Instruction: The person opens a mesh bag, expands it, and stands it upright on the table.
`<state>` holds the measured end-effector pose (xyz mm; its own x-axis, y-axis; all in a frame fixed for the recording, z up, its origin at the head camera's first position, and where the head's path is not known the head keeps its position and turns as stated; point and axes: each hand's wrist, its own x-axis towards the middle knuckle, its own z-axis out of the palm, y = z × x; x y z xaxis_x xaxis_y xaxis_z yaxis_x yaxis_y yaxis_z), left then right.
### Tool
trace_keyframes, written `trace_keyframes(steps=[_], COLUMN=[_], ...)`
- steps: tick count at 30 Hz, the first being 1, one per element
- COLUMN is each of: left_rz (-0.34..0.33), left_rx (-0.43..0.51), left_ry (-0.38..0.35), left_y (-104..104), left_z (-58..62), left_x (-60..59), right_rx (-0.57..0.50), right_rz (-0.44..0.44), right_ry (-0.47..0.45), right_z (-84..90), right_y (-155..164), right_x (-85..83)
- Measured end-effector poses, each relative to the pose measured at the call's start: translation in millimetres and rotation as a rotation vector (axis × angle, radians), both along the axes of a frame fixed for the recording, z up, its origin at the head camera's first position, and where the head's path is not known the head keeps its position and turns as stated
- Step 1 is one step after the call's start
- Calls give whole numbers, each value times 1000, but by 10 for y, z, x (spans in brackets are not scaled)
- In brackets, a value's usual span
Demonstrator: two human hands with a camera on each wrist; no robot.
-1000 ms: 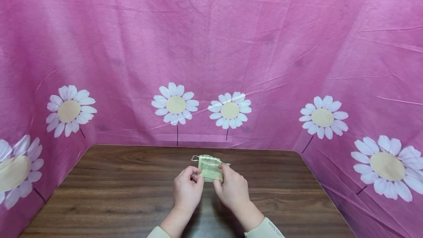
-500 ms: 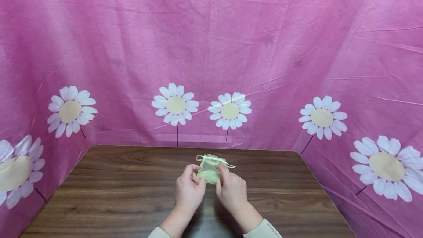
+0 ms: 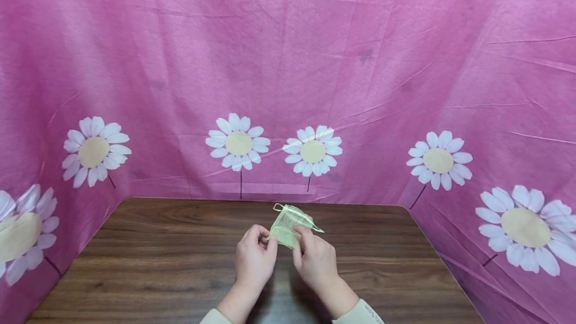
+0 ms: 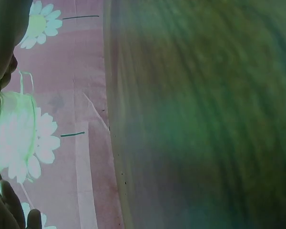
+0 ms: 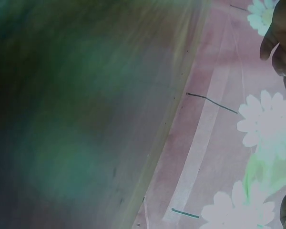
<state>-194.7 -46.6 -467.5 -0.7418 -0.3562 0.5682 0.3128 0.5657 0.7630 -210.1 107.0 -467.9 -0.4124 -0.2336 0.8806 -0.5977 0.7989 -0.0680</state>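
A small sheer light-green drawstring pouch [image 3: 284, 226] is held up over the table between both hands, tilted with its top leaning right. Its pale cord makes a loop at the upper left and another at the right. My left hand [image 3: 255, 255] pinches the pouch's lower left corner between thumb and fingers. On the other side, my right hand [image 3: 316, 259] grips the right edge, forefinger across the front. In the left wrist view the pouch [image 4: 14, 129] looks washed out by glare at the left edge. The right wrist view catches only part of the pouch [image 5: 271, 174].
A dark wood-grain table [image 3: 157, 259] lies beneath the hands. Behind it and along both sides hangs a pink cloth [image 3: 288, 64] printed with white daisies. Light sleeves [image 3: 360, 312] cover the forearms.
The pouch has turned clockwise, its top now leaning right and its left cord loop higher. Both hands keep hold of it and have shifted only slightly.
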Motion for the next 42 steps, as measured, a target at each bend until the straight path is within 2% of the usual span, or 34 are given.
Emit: trace_keyframes(steps=[7, 10, 13, 17, 24, 29, 35, 38, 42], left_rz=[3, 8, 22, 42, 56, 41, 37, 51, 80], left_rx=[3, -21, -51, -78, -85, -88, -128, -128, -140], left_ry=[15, 39, 56, 63, 42, 3, -43, -20, 63], left_y=[-15, -9, 0, 10, 4, -15, -39, -43, -49], left_z=[-3, -14, -25, -34, -33, -7, 20, 13, -2], left_x=[2, -8, -14, -19, -25, -24, -22, -23, -38], right_rx=[-57, -48, -32, -15, -10, -29, -42, -33, -7], right_rz=[-72, -119, -150, -153, -122, -58, 4, 2, -15], right_ry=[-149, -209, -232, -211, -121, -80, -78, -82, -92], right_z=[-2, -1, 7, 7, -1, 20, 36, 28, 23], right_y=[7, -4, -17, -22, -33, -40, -40, -40, -46], right_x=[-4, -2, 2, 6, 5, 17, 23, 21, 22])
